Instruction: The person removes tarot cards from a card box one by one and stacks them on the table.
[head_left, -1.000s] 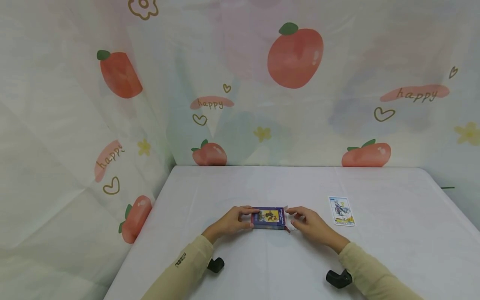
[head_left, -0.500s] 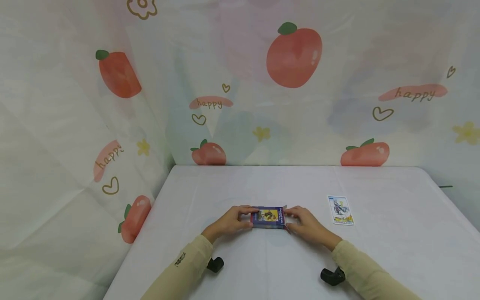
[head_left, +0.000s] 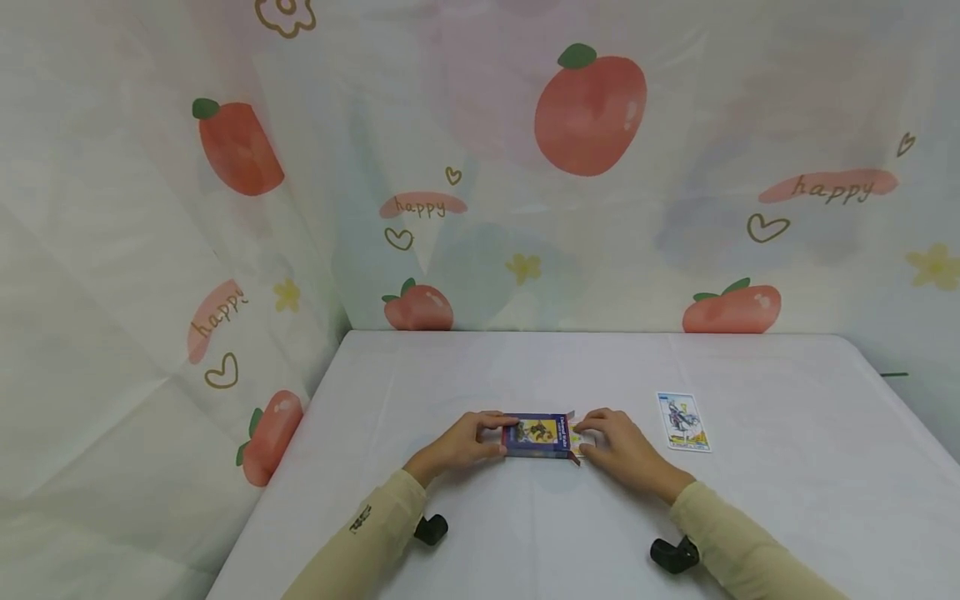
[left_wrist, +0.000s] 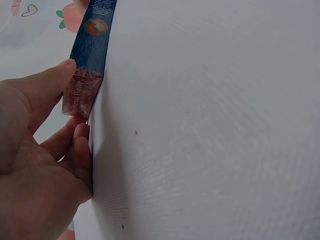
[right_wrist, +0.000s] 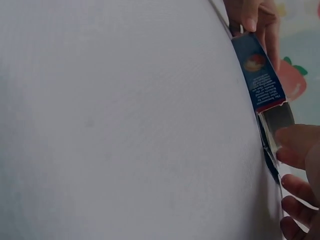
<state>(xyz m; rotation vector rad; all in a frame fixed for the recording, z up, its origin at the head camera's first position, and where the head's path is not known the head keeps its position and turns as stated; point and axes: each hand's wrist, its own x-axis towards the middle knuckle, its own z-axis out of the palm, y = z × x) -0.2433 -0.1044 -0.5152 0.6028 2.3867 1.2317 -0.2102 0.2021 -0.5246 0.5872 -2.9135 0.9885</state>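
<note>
A dark blue tarot card box (head_left: 534, 443) lies flat near the middle of the table, its right end open with flaps spread. My left hand (head_left: 459, 443) grips the closed left end, thumb on the near side and fingers on the far side. A stack of cards (right_wrist: 278, 119) sticks partway out of the open end. My right hand (head_left: 626, 450) pinches that stack between thumb and fingers, as the right wrist view shows. To the right, a single tarot card (head_left: 683, 422) with a horse and rider lies face up.
A white cloth covers the table (head_left: 450, 367). Black angled wrist pieces (head_left: 674, 555) hang under both forearms. A printed curtain (head_left: 480, 125) with fruit pictures rises behind the table and along its left side.
My right hand moved left to the box's open end, then back slightly right, and the card stack now shows out of the opening. My left hand and the box stayed in place.
</note>
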